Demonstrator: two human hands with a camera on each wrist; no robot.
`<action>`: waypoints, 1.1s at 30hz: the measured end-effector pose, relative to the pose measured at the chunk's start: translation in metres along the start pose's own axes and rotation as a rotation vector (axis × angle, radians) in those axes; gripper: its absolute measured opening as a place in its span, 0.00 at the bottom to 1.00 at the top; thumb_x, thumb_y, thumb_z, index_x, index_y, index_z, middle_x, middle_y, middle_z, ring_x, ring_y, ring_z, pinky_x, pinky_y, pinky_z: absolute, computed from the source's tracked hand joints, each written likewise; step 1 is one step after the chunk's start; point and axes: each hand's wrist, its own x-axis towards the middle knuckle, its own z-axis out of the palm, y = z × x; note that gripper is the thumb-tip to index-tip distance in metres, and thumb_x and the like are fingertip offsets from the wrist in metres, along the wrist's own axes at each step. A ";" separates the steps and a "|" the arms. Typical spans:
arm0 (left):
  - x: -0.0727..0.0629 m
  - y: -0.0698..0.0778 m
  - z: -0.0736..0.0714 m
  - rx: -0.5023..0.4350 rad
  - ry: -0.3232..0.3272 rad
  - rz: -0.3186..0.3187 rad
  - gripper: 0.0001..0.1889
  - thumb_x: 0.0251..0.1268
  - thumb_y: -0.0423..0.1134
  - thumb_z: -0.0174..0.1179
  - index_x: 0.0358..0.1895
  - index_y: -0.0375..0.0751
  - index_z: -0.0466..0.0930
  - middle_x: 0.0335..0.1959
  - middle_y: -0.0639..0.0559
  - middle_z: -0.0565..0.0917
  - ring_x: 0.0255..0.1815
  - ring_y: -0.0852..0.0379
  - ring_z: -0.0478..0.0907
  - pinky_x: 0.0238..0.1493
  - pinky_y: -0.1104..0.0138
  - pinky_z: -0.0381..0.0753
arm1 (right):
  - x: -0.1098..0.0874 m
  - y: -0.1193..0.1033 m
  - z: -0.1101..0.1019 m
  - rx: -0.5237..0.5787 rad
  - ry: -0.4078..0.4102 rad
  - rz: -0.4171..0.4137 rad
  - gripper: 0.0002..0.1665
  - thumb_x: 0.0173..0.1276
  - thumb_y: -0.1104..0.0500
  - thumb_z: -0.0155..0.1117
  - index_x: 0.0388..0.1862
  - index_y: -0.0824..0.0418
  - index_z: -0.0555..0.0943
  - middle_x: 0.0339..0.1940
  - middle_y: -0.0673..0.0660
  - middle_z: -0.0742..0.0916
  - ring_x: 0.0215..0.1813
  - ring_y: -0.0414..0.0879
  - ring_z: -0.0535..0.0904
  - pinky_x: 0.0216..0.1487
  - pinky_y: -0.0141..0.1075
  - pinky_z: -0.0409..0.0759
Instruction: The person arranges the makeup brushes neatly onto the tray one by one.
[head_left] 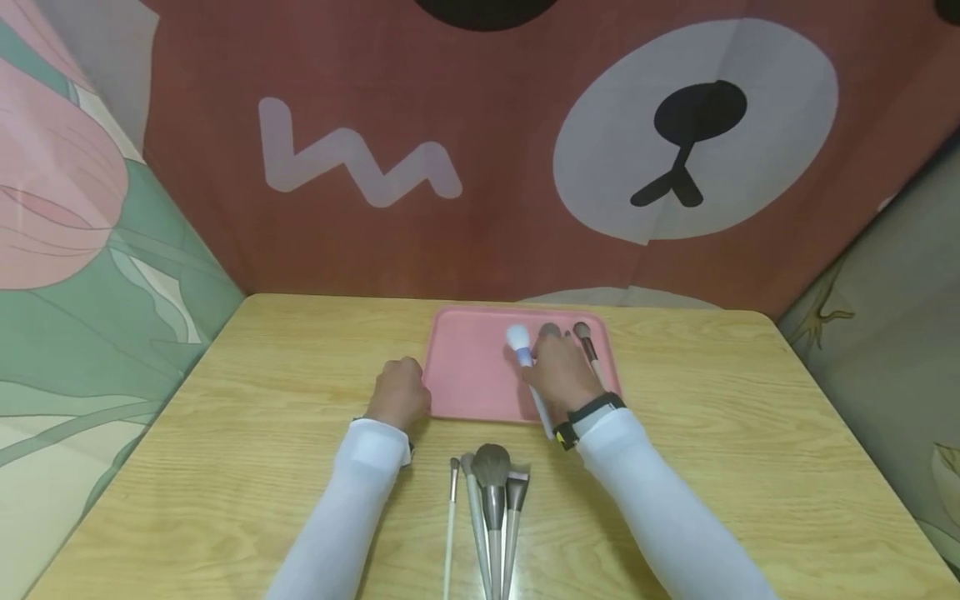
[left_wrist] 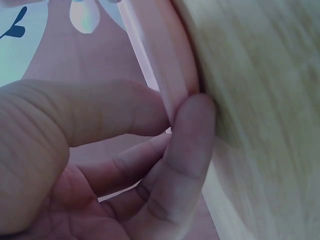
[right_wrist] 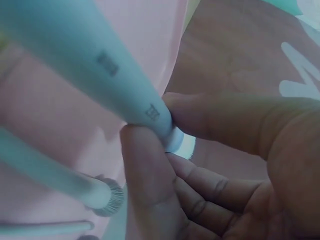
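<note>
A pink tray (head_left: 468, 367) lies at the far side of the table. My left hand (head_left: 400, 393) is at its left edge; in the left wrist view, thumb and forefinger pinch the tray rim (left_wrist: 162, 50). Over the tray's right half, my right hand (head_left: 564, 372) holds a white-bristled makeup brush (head_left: 517, 337). The right wrist view shows thumb and forefinger pinching its pale handle (right_wrist: 100, 65) close to the bristle end. Beside it in the tray are a grey-bristled brush (head_left: 550, 330), partly hidden by the hand, and a dark-ferruled brush (head_left: 582, 332) near the right rim.
Several more makeup brushes lie on the wooden table (head_left: 262, 483) between my forearms: a big fluffy one (head_left: 492, 467), a flat one (head_left: 517, 487) and a thin one (head_left: 453, 483) among them. A printed brown cloth (head_left: 360, 250) hangs right behind the table's far edge.
</note>
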 end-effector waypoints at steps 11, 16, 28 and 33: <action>-0.001 0.000 0.000 0.009 0.003 0.014 0.05 0.57 0.22 0.56 0.31 0.30 0.81 0.29 0.40 0.81 0.27 0.47 0.77 0.25 0.62 0.78 | 0.030 0.008 0.003 -0.113 0.012 0.030 0.22 0.76 0.50 0.63 0.24 0.61 0.74 0.21 0.54 0.78 0.27 0.51 0.76 0.33 0.39 0.72; -0.002 0.001 -0.001 0.008 0.001 0.002 0.06 0.58 0.22 0.56 0.35 0.28 0.83 0.31 0.38 0.83 0.28 0.46 0.79 0.27 0.60 0.80 | 0.037 0.009 0.004 -0.106 -0.001 0.063 0.17 0.70 0.56 0.66 0.22 0.60 0.75 0.24 0.57 0.81 0.29 0.51 0.77 0.35 0.39 0.76; -0.001 0.001 -0.001 0.002 -0.013 -0.004 0.07 0.57 0.22 0.56 0.36 0.28 0.83 0.33 0.38 0.82 0.30 0.46 0.79 0.30 0.59 0.82 | 0.045 0.005 0.013 -0.166 0.021 0.082 0.14 0.60 0.61 0.70 0.40 0.72 0.85 0.38 0.67 0.90 0.37 0.57 0.84 0.47 0.50 0.86; -0.001 0.001 0.000 0.011 -0.008 -0.002 0.07 0.57 0.22 0.57 0.36 0.28 0.83 0.33 0.38 0.83 0.30 0.46 0.79 0.30 0.59 0.83 | 0.046 0.003 0.015 -0.185 0.023 0.069 0.14 0.60 0.63 0.69 0.41 0.73 0.85 0.39 0.69 0.90 0.39 0.60 0.85 0.49 0.51 0.86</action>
